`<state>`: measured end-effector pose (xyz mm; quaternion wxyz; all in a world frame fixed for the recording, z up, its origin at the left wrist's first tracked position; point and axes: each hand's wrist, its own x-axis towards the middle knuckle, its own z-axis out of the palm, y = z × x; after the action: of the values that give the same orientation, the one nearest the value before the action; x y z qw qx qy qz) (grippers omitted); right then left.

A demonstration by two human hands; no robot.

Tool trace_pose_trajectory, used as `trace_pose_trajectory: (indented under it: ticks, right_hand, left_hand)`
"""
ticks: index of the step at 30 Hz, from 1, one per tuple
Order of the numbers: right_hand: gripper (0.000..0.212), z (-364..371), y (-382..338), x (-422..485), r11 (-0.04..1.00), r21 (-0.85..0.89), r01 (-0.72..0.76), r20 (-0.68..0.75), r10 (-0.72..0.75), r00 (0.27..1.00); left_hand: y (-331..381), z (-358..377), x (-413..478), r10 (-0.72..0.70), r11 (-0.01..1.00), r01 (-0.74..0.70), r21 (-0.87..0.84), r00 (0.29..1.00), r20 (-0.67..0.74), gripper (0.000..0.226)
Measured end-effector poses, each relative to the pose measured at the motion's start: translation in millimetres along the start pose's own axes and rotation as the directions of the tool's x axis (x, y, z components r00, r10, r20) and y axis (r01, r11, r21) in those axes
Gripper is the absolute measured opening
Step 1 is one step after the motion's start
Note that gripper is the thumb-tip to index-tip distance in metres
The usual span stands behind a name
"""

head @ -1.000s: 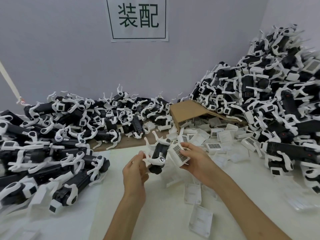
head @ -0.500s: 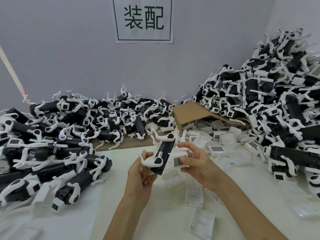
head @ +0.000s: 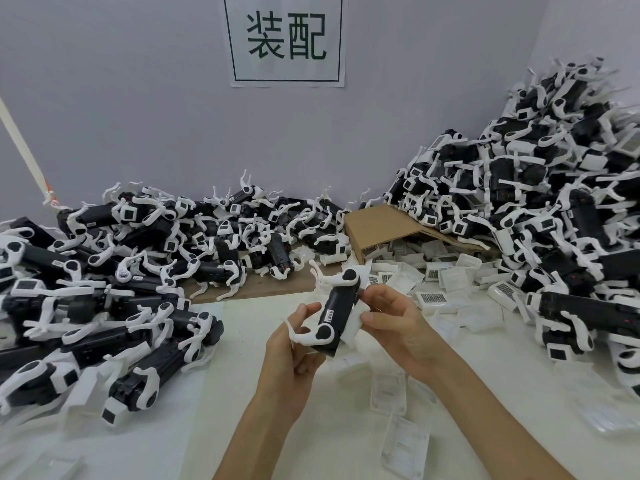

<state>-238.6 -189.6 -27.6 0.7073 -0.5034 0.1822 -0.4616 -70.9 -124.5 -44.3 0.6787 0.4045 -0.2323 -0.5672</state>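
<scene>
Around held device [head: 337, 317], piled devices [head: 104, 292], seemingly loose covers [head: 432, 299]

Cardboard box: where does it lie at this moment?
In the head view the cardboard box lies at the back of the table, right of centre, between the low heap of black-and-white units and the tall right heap.

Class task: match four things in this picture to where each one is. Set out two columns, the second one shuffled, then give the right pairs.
Things
1. black body with white legs
2. white panel
3. cardboard box
4. paper sign

Places
A. on the wall
B. lying at the back of the table
C. pinched by the right hand
D. held in the left hand

Pairs: 1-D, 2-C, 3-B, 4-A
</scene>
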Motion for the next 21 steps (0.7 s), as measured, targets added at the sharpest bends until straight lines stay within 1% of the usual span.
trace_pose_trajectory:
  ticks: [3,7,9,11,14,17,21]
  right_hand:
    - [0.027,1,0,0,1.0,0.002,-0.006,-0.007,0.006,1.0]
    - [0.026,0,-3,0,1.0,0.007,0.0,-0.02,0.0,1.0]
    - [0.027,0,-4,-1,1.0,0.015,0.005,-0.022,-0.004,1.0]
    - [0.026,2,-4,-1,1.0,0.007,0.009,-0.026,-0.009,1.0]
    - [0.027,3,-2,0,0.999,-0.002,0.041,-0.041,-0.041,0.998]
    - [0.024,2,0,1,0.997,-0.001,0.071,-0.079,-0.071,0.994]
    - [0.028,5,7,2,0.995,-0.019,0.098,-0.145,-0.099,0.984]
  left_hand:
    - [1,0,1,-0.026,0.998,0.024,-0.053,0.999,-0.038,0.024]
    - [2,0,0,-0.014,0.991,0.012,-0.134,1.0,-0.012,0.022]
    - [2,-2,2,0.006,0.996,-0.006,-0.093,1.0,-0.001,0.022]
    - [0,-5,3,0.028,1.0,-0.028,-0.011,1.0,0.014,0.024]
    - [-4,-5,3,0.037,0.996,-0.042,0.083,0.997,0.066,0.026]
    - [-6,-2,1,0.048,0.992,-0.062,0.112,0.992,0.117,0.037]
    - [-6,-2,1,0.059,0.991,-0.074,0.112,0.989,0.133,0.027]
